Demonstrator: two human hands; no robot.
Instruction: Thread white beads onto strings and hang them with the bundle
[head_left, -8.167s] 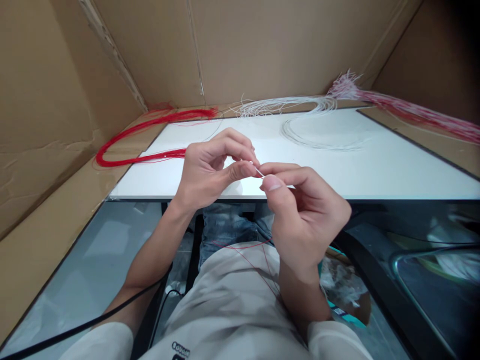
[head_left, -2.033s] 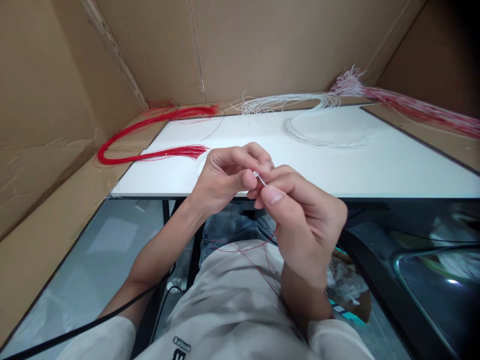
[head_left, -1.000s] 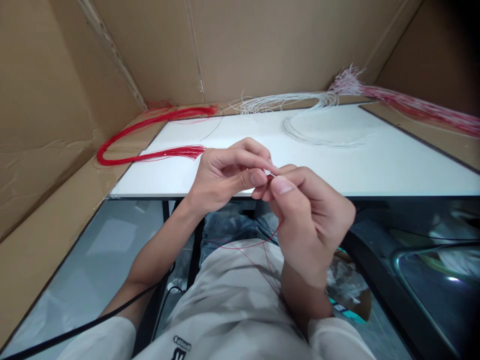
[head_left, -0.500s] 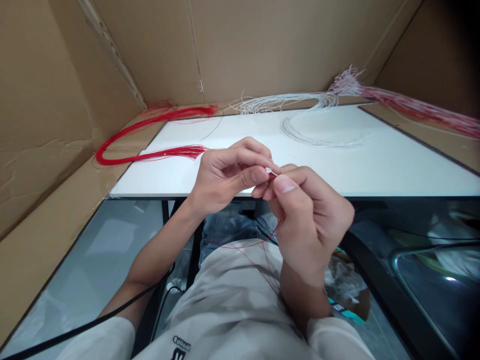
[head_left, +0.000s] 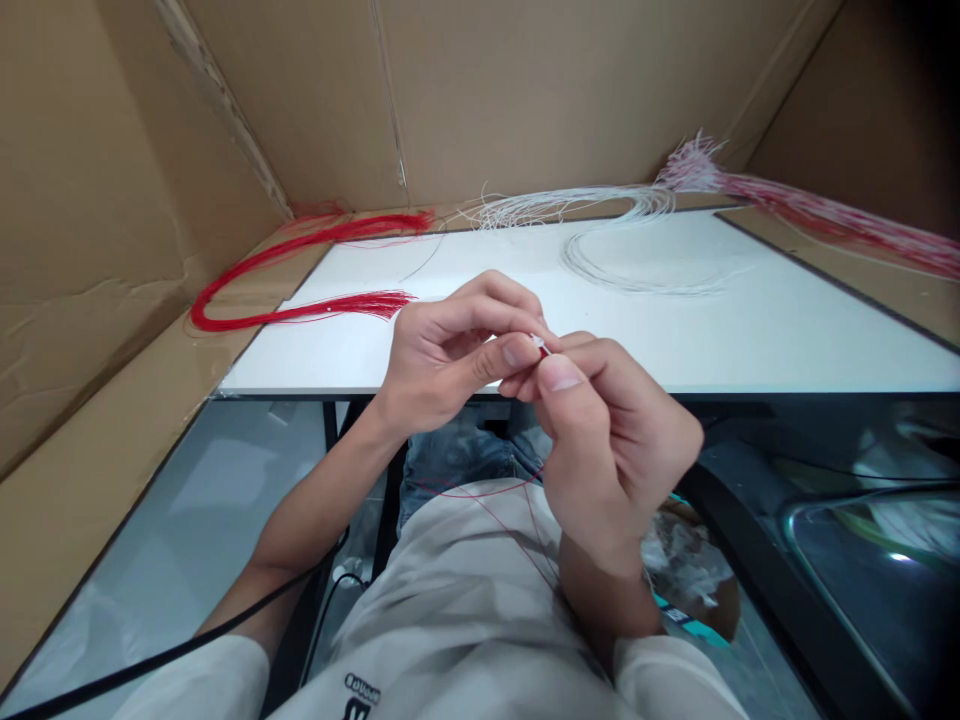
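Over the front edge of the white board, my left hand point(head_left: 457, 350) pinches a small white connector point(head_left: 538, 343) between thumb and forefinger. My right hand point(head_left: 607, 430) meets it from the right, its thumb and forefinger closed on a thin wire at the connector's right end. Some red shows just under the white part. The fingertips of both hands nearly touch and hide most of the piece. Thin red wires point(head_left: 480, 494) hang below the hands and lie across the shirt.
A bundle of red wires point(head_left: 225, 290) curves at the left of the white board point(head_left: 750, 340). White wires point(head_left: 577, 250) lie looped at the back. A red and white bundle point(head_left: 832, 210) rests at the right. Cardboard walls point(head_left: 525, 90) stand behind.
My right hand has shifted slightly left, its thumb closer to my left fingertips. The left hand has barely moved. Less of the hanging red wire shows beside my right palm.
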